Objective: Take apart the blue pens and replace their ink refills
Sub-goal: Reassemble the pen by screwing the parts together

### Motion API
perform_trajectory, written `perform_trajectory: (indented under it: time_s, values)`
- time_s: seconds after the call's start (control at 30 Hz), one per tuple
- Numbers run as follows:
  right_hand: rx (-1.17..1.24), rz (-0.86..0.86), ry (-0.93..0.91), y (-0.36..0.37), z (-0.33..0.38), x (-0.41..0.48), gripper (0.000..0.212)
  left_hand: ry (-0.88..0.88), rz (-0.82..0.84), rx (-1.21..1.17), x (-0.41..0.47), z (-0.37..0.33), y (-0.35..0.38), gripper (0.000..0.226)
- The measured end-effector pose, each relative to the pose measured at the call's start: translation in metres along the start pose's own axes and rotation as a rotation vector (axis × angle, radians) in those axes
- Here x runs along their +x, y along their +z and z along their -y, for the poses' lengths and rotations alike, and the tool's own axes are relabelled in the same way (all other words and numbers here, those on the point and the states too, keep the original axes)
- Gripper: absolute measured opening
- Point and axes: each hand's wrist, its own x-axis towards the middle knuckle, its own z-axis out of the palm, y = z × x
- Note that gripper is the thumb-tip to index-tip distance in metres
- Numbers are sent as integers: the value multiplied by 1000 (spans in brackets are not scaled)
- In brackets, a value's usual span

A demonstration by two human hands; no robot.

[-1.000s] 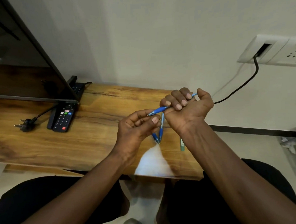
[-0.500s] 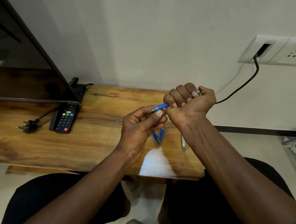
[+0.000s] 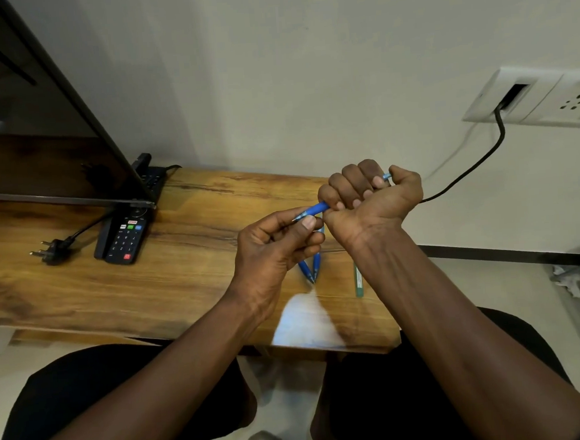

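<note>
A blue pen [image 3: 316, 209] is held level above the wooden table [image 3: 187, 247]. My right hand [image 3: 369, 200] is a fist around its barrel, and the pen's back end pokes out past the thumb. My left hand [image 3: 276, 244] pinches the pen's tip end between thumb and fingers. Two more blue pens [image 3: 311, 270] lie on the table below my hands, tips meeting in a V and partly hidden by my left hand. A thin green stick [image 3: 358, 278], perhaps a refill, lies to their right beside my right forearm.
A black remote [image 3: 125, 236] and a loose black plug [image 3: 52, 250] lie at the table's left, under the edge of a dark screen [image 3: 33, 100]. A black cable [image 3: 467, 173] runs from a wall socket [image 3: 534, 96]. My knees are below the table's near edge.
Both hands rose a little and drew closer together on the pen, and my left fingers closed more tightly on its tip end. The pens on the table stayed put.
</note>
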Motion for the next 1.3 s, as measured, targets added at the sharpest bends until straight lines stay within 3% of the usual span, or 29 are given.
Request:
perform_trajectory:
  time_s: [0.57, 0.77, 0.9, 1.07, 1.3]
  values:
    - [30, 27, 25, -9, 0, 2, 43, 9, -2, 38, 0, 4, 0, 30]
    - [3, 13, -16, -6, 1, 3, 30, 8, -7, 34, 2, 5, -1, 29]
    - [22, 24, 10, -7, 0, 4, 41, 7, -8, 40, 3, 6, -1, 30]
    - [-2, 15, -10, -6, 2, 4, 33, 17, 1, 58, 3, 6, -2, 29]
    - [-9, 32, 2, -7, 1, 4, 42, 24, -6, 76, 4, 8, -3, 33]
